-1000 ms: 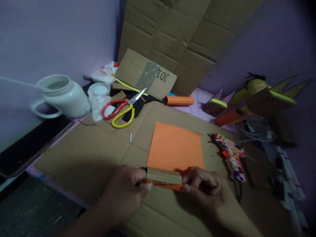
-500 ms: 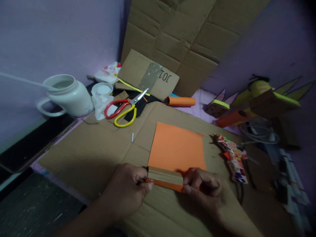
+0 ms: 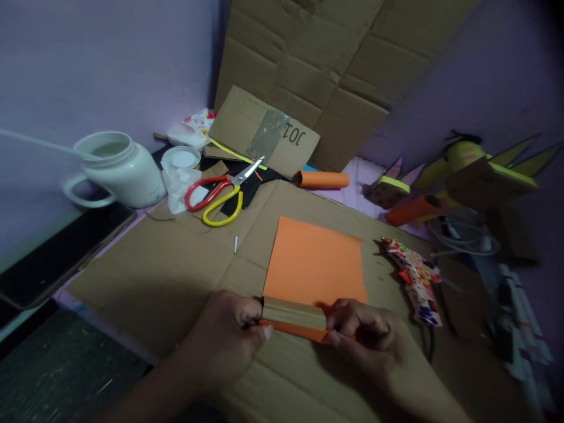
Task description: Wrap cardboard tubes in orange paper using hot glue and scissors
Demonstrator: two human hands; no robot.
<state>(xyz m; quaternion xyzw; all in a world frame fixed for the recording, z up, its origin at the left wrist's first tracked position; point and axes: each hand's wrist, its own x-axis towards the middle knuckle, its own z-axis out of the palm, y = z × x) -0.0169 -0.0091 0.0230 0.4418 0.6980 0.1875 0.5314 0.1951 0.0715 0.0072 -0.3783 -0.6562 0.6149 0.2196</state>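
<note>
An orange paper sheet point(image 3: 315, 264) lies flat on a big cardboard sheet point(image 3: 176, 264). A brown cardboard tube point(image 3: 294, 312) lies across the paper's near edge, with the orange edge curled up under it. My left hand point(image 3: 227, 341) pinches the tube's left end and the paper. My right hand point(image 3: 365, 335) pinches the right end the same way. Both hands are closed.
Red and yellow scissors point(image 3: 218, 197), a white jug point(image 3: 118, 170), a small white lid point(image 3: 180, 158) and a taped cardboard piece marked 101 point(image 3: 264, 132) lie behind. Orange rolls point(image 3: 324, 179), cardboard models point(image 3: 467, 170) and a patterned glue gun point(image 3: 416, 279) are at the right. A dark phone point(image 3: 57, 252) lies left.
Almost nothing differs; the view has shifted slightly and both hands keep their pinch on the tube and paper edge.
</note>
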